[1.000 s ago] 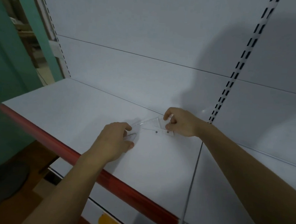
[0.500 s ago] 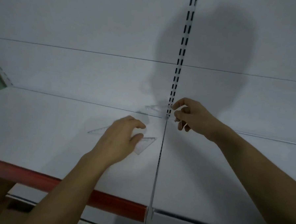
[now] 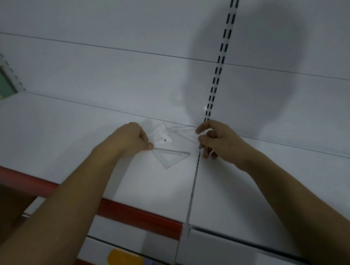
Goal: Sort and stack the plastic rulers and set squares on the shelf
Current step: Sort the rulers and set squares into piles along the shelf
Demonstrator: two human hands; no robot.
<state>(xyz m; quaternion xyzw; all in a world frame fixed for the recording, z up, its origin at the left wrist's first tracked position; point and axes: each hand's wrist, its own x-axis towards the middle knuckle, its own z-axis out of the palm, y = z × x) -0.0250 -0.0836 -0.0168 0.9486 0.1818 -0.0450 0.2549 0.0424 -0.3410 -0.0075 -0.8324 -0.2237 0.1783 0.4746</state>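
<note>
Two hands are at work near the back of the white shelf (image 3: 58, 138). My left hand (image 3: 129, 139) pinches a corner of the clear plastic triangular set square (image 3: 169, 157) lying flat on the shelf, fingers curled. My right hand (image 3: 216, 141) grips one end of a bundle of clear plastic rulers and set squares (image 3: 170, 134) held just above the shelf by the back panel. I judge this the gathering step: loose pieces being brought together. Next I would slide the flat set square under or onto the bundle and line up edges; clear plastic on white is hard to read. A red strip (image 3: 141, 213) edges the shelf, and a slotted upright (image 3: 220, 59) runs up the white back wall.
</note>
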